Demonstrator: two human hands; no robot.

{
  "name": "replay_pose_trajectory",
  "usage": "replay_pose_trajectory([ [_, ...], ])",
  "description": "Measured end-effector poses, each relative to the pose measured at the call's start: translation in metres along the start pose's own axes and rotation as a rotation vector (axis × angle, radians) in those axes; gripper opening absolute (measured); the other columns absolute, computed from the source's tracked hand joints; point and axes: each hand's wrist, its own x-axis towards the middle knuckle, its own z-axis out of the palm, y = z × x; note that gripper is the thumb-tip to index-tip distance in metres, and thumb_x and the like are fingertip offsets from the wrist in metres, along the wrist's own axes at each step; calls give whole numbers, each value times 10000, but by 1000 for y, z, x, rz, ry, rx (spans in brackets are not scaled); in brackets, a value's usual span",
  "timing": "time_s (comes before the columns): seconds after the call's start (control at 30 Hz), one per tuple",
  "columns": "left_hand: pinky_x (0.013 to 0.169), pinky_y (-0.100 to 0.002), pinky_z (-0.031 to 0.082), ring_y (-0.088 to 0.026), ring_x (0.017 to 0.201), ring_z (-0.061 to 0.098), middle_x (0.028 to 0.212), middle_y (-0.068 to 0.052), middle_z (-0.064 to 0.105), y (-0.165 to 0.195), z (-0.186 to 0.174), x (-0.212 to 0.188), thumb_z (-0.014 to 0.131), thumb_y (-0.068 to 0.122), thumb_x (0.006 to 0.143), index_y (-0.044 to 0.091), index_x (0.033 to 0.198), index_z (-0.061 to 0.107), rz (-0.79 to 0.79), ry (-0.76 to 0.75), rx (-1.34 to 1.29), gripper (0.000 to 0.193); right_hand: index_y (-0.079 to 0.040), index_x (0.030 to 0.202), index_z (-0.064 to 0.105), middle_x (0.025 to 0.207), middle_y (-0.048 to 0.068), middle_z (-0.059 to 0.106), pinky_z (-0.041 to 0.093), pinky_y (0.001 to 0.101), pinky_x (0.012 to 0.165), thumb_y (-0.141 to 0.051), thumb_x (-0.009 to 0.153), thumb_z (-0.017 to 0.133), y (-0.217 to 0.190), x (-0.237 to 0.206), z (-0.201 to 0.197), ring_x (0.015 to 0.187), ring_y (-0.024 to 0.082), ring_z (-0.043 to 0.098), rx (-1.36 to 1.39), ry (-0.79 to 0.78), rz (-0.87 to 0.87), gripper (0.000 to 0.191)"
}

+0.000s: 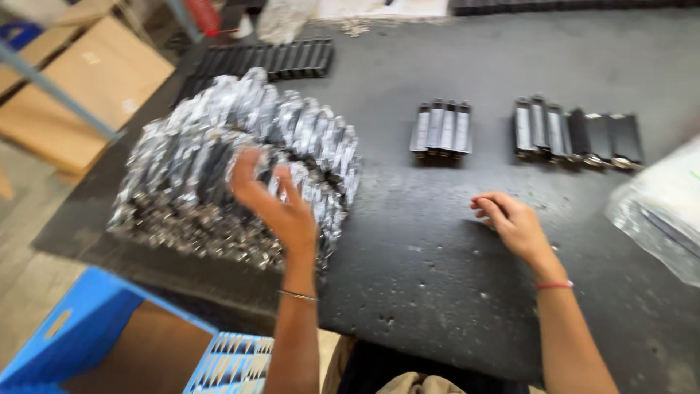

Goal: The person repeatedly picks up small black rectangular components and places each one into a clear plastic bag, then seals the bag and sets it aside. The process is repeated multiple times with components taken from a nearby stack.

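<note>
My left hand is raised with fingers spread in front of a large heap of flat black parts in shiny clear wrappers; whether it touches the heap is blurred. My right hand rests on the black table mat, fingers curled loosely, holding nothing that I can see. Beyond it lie two short rows of unwrapped black and silver parts: one in the middle, one to the right.
A long row of black parts lies at the back left. A clear plastic bag sits at the right edge. A blue crate stands below the table's near left edge. Cardboard boxes are on the left.
</note>
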Motion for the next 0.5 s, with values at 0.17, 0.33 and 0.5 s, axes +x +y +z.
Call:
replay_pose_trajectory([
  [0.17, 1150, -457, 396, -305, 1297, 512, 1357, -152, 534, 44, 101, -90, 618, 152, 1021, 11, 1378, 486, -214, -402, -269, 406, -53, 1129, 735, 999, 50, 781, 576, 284, 751, -239, 1015, 609, -6, -4, -8, 864, 130, 731, -90, 97, -28, 252],
  [0.33, 1044, -443, 435, -300, 1179, 552, 1305, -165, 542, 52, 156, -153, 685, 119, 908, 14, 1373, 510, -385, -610, -300, 508, -69, 1096, 756, 945, 53, 783, 573, 292, 735, -234, 982, 646, -15, -6, -17, 808, 135, 732, -181, 190, -2, 229],
  [0.5, 964, -386, 519, -238, 1043, 622, 1266, -137, 571, 31, 160, -168, 681, 81, 900, 18, 1330, 552, -442, -686, -408, 453, -57, 1050, 755, 886, 79, 777, 570, 295, 750, -222, 971, 662, -21, -6, -16, 775, 154, 735, -173, 246, -51, 206],
])
